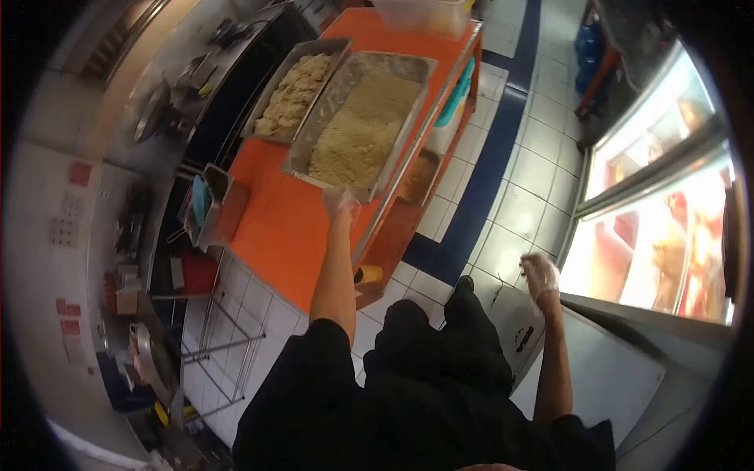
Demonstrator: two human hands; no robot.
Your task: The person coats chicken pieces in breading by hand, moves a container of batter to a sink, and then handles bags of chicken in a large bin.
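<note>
A deep metal tray of yellowish crumbly powder lies on the orange table. My left hand, in a clear plastic glove, is at the near end of this tray; its fingers are blurred and I cannot make out whether they grip the rim. Beside it on the left stands a second metal tray with lumpy, coated pieces. Out to the right, away from the table, my right hand hangs in the air, also gloved, with fingers apart and nothing held.
A lit glass display case stands at the right, beside a white panel. White floor tiles with a dark blue band run right of the table. At the left are a metal container, a metal rack and a stove area with pans.
</note>
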